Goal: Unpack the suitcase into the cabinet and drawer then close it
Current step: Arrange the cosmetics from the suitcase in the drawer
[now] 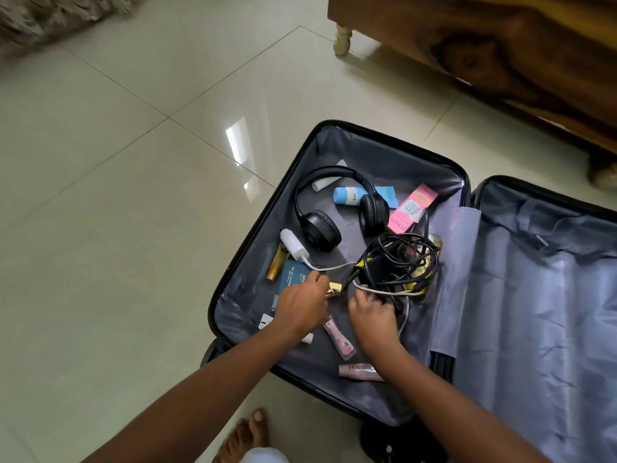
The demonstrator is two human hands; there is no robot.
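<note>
Pale glossy tiles cover the floor [133, 195], and wooden furniture [500, 45] stands well beyond the hands to the right. The suitcase [394, 158] lies open on the floor, and both hands reach into its left half among loose toiletries.

The left hand [302, 305] is seen from the back with its fingers curled. It seems to hold a gold-capped tube [335, 287], whose end pokes out on the thumb side. The right hand [374, 315] pinches a white cable [384, 291].

That cable runs crosswise. It comes from a white charger plug [293, 245] just beyond the left hand, passes ahead of both hands and goes into the black cable tangle [397, 262] just past the right fingertips. The right hand is plainly nearer to the tangle. Lifting the cable would probably drag the knot along with it.

The headphones [320, 228] sit farther out, beyond both hands. Unpacking looks far from finished.
</note>
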